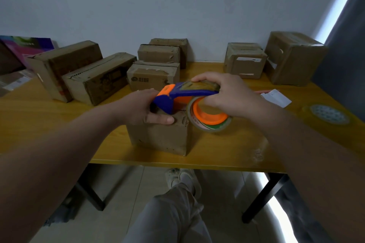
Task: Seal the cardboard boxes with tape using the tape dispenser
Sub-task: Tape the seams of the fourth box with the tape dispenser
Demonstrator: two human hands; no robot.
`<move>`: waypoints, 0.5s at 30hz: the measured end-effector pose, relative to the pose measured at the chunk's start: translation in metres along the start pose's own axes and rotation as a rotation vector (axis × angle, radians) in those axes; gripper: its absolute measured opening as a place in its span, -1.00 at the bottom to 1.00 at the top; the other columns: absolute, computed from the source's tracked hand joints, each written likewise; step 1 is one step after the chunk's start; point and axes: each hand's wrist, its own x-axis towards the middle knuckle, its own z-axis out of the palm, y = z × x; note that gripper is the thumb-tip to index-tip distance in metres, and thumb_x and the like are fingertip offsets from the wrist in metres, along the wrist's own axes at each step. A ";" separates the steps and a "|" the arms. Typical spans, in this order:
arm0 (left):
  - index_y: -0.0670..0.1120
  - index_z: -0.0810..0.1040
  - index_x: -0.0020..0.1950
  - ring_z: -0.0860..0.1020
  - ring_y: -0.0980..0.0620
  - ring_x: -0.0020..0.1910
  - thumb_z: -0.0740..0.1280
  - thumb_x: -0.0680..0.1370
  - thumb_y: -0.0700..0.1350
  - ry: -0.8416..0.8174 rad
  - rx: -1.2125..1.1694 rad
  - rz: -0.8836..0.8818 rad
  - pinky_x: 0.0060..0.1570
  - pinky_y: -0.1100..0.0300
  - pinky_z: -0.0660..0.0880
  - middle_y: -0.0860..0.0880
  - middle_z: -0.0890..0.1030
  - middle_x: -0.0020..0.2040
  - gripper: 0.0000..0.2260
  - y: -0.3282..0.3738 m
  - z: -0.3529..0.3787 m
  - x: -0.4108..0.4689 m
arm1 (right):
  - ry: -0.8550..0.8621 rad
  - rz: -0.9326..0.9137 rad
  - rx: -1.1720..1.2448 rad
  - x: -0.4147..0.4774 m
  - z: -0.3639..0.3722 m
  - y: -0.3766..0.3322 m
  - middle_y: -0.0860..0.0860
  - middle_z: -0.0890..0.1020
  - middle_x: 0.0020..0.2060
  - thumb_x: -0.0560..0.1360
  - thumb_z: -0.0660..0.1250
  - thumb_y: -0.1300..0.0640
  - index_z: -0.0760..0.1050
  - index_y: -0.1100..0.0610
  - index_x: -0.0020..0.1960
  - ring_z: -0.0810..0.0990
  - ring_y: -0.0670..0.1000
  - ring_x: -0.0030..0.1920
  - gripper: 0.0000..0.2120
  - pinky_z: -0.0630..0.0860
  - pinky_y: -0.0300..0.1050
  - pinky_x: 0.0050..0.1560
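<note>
dispenser on the small box, both hands at work

we have the small box (158,138) standing on the worktop (39,120) near its front edge, just ahead of us. our left hand (138,108) holds it by the top: the thumb lies along the upper front edge and the other fingers curl over the top, partly hidden behind the tool. the tape dispenser (177,92), blue with orange parts, lies across the top of the box with its blue head touching the box beside our left hand. our right hand (227,92) grips the other end, fingers clamped over the top of the frame and the thumb down by the orange hub. the tape roll (209,122) on that hub hangs past the right side of the box, above the worktop.

along the wall at the back stand more cardboard boxes: two long ones (83,73) on the left, a stack (158,65) in the middle and two (272,59) on the right. a white slip of paper (276,97) and a spare roll of tape (328,114) lie to the right, well apart from the box. below the worktop we see our crossed legs (173,213).
</note>
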 end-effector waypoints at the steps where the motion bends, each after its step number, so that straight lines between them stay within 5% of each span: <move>1: -0.01 0.46 0.23 0.50 0.01 0.06 0.24 0.22 0.50 0.025 0.018 0.004 0.10 0.02 0.48 -0.02 0.51 0.08 -0.22 0.001 0.002 -0.001 | 0.002 0.000 0.001 0.000 0.000 0.000 -0.08 0.52 0.05 0.45 0.38 0.15 0.39 -0.18 0.30 0.55 -0.11 -0.14 -0.51 0.41 -0.30 -0.34; 7: -0.04 0.48 0.23 0.50 0.02 0.06 0.29 0.29 0.35 0.107 0.073 0.000 0.08 0.08 0.47 -0.05 0.53 0.09 -0.35 0.003 0.007 -0.001 | -0.003 -0.018 -0.010 0.001 0.000 0.004 -0.12 0.50 0.05 0.45 0.38 0.13 0.38 -0.19 0.31 0.54 -0.14 -0.13 -0.51 0.40 -0.36 -0.35; 15: -0.01 0.41 0.34 0.46 0.02 0.14 0.11 0.12 0.54 0.139 0.084 -0.046 0.07 0.14 0.42 -0.01 0.48 0.17 -0.06 0.000 0.012 -0.001 | -0.040 -0.070 -0.067 -0.005 -0.014 0.004 -0.26 0.48 -0.09 0.39 0.41 0.11 0.39 -0.22 0.33 0.53 -0.23 -0.16 -0.44 0.38 -0.42 -0.32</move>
